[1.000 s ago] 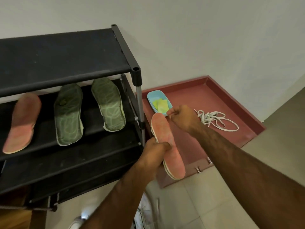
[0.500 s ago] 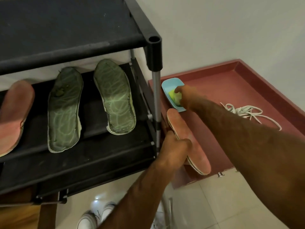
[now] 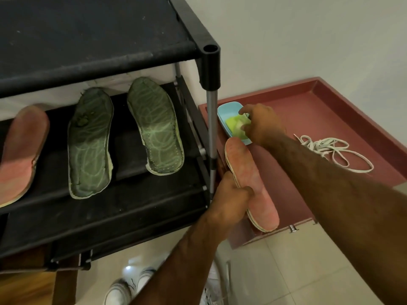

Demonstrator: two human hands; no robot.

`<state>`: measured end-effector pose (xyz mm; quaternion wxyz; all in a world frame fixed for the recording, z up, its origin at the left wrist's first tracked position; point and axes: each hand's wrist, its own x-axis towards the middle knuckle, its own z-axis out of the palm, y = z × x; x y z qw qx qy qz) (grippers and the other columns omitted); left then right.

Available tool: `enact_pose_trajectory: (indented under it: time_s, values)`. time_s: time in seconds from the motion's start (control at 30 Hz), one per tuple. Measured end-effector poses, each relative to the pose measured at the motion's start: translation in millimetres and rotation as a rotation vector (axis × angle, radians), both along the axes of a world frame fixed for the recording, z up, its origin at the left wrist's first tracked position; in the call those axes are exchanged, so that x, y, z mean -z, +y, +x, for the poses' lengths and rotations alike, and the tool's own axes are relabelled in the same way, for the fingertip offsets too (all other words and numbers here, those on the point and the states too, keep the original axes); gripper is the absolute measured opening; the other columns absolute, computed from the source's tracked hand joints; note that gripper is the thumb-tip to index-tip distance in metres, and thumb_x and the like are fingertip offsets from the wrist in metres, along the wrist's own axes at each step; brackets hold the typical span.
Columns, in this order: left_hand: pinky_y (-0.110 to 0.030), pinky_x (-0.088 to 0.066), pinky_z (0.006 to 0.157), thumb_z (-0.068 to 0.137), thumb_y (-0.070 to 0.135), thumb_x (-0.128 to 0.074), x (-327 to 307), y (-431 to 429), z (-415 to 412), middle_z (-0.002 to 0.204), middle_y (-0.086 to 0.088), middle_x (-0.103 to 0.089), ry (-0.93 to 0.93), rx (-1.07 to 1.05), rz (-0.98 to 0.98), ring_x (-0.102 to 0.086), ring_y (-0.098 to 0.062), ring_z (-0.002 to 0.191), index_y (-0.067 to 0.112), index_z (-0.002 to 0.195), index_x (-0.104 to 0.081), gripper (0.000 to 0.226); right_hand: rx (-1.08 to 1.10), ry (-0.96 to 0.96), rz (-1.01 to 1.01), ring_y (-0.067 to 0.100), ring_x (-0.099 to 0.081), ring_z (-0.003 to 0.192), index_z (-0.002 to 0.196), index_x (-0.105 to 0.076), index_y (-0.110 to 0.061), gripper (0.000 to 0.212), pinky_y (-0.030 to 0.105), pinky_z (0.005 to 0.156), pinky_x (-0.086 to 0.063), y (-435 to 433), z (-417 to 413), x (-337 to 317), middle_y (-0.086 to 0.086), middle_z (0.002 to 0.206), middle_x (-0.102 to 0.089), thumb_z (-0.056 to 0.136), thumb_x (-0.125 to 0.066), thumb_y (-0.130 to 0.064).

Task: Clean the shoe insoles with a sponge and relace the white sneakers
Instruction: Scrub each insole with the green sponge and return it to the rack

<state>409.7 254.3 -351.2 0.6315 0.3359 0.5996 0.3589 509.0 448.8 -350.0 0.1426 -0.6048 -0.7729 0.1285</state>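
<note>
Grips 1 pink insole (image 3: 253,179) by its middle in the curled left hand (image 3: 229,201) above the red tray's (image 3: 330,84) front-left corner and pinches the yellow-green sponge (image 3: 235,126) with the right hand (image 3: 262,126) inside the blue dish (image 3: 226,111) at the tray's back-left corner, with white laces (image 3: 330,150) loose near its right edge.

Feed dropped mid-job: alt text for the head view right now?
The left hand grips a pink insole at the edge of a red tray while the right hand pinches a yellow-green sponge in a blue dish on it. White laces lie loose on the tray; two green insoles and a second pink insole rest on a black shoe rack.
</note>
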Motion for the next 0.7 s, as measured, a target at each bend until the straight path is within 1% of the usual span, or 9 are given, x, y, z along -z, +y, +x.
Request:
enact_pose_trajectory:
  time_s: [0.07,0.17,0.23,0.3,0.4,0.5,0.6,0.63,0.7]
  values:
    - [-0.052,-0.054,0.103,0.086,0.012,-0.060,-1.7,-3.4,1.1,0.130,-0.002,-0.067,0.004,0.001,-0.002,-0.065,-0.024,0.119,0.026,0.142,-0.054,0.058,0.032,0.125,0.009,0.031,-0.062,0.109,0.122,-0.071,-0.023,0.038,0.038,0.088,-0.051,-13.8,9.9,-10.6,0.008,0.116,-0.068,0.085,-0.074,-0.015]
    - [-0.045,-0.058,0.096,0.091,-0.001,-0.059,-12.8,-14.9,2.9,0.122,-0.003,-0.069,-0.019,-0.043,-0.011,-0.068,-0.024,0.112,0.025,0.133,-0.058,0.049,0.071,0.290,0.071,0.024,-0.061,0.085,0.093,-0.076,-0.020,0.008,0.026,0.063,-0.035,-48.5,22.1,-34.9,-0.007,0.079,-0.065,0.085,-0.074,-0.018]
    - [-0.045,-0.060,0.090,0.089,-0.001,-0.061,-21.3,-33.0,3.9,0.117,-0.003,-0.071,-0.042,-0.079,-0.034,-0.070,-0.024,0.106,0.027,0.125,-0.060,0.046,0.110,0.430,0.073,0.015,-0.059,0.073,0.079,-0.070,-0.027,0.011,0.021,0.058,-0.034,-84.6,28.5,-55.3,-0.016,0.069,-0.061,0.086,-0.075,-0.021]
    - [-0.052,-0.059,0.092,0.080,0.003,-0.063,-29.4,-61.6,4.8,0.118,-0.005,-0.072,-0.091,-0.100,-0.037,-0.071,-0.028,0.108,0.028,0.129,-0.059,0.055,0.152,0.616,0.001,0.010,-0.064,0.071,0.080,-0.071,-0.027,0.011,0.024,0.061,-0.045,-127.1,34.3,-71.5,-0.012,0.075,-0.069,0.086,-0.077,-0.020]
    - [-0.059,-0.057,0.095,0.068,0.008,-0.060,-41.8,-112.5,-0.4,0.124,-0.005,-0.071,-0.164,-0.162,0.018,-0.070,-0.030,0.113,0.031,0.134,-0.055,0.069,0.148,0.793,-0.094,0.017,-0.071,0.077,0.089,-0.075,-0.021,0.010,0.034,0.069,-0.056,-201.8,34.7,-86.6,-0.002,0.082,-0.075,0.086,-0.078,-0.011]
    - [-0.057,-0.058,0.095,0.073,0.007,-0.059,-51.2,-171.0,-12.4,0.123,0.000,-0.072,-0.180,-0.262,0.062,-0.071,-0.025,0.112,0.033,0.134,-0.056,0.067,0.176,0.981,-0.257,0.018,-0.071,0.073,0.089,-0.074,-0.022,0.015,0.037,0.065,-0.058,-282.7,20.7,-98.4,0.003,0.085,-0.076,0.088,-0.076,-0.006]
    - [-0.061,-0.056,0.093,0.081,0.019,-0.066,-62.8,-237.3,-26.9,0.121,-0.004,-0.074,-0.214,-0.396,0.034,-0.072,-0.037,0.107,0.040,0.132,-0.060,0.056,0.171,1.081,-0.412,0.027,-0.071,0.074,0.091,-0.071,-0.021,0.013,0.049,0.065,-0.058,-356.4,-1.2,-104.8,0.009,0.086,-0.076,0.090,-0.075,-0.008]
    - [-0.060,-0.057,0.091,0.088,0.021,-0.063,-70.0,-259.2,-30.0,0.119,-0.008,-0.075,-0.237,-0.420,0.036,-0.072,-0.041,0.105,0.040,0.132,-0.060,0.048,0.154,1.096,-0.446,0.027,-0.072,0.078,0.093,-0.070,-0.020,0.013,0.049,0.065,-0.058,-379.3,-8.9,-107.6,0.008,0.087,-0.077,0.090,-0.075,-0.008]
    - [-0.047,-0.060,0.070,0.099,0.021,-0.055,-86.9,-295.4,-33.8,0.114,-0.016,-0.075,-0.263,-0.485,0.035,-0.072,-0.043,0.104,0.031,0.132,-0.060,0.035,0.113,1.116,-0.493,0.025,-0.075,0.085,0.101,-0.069,-0.020,0.020,0.043,0.067,-0.059,-418.3,-21.7,-113.3,0.004,0.091,-0.078,0.090,-0.074,-0.004]
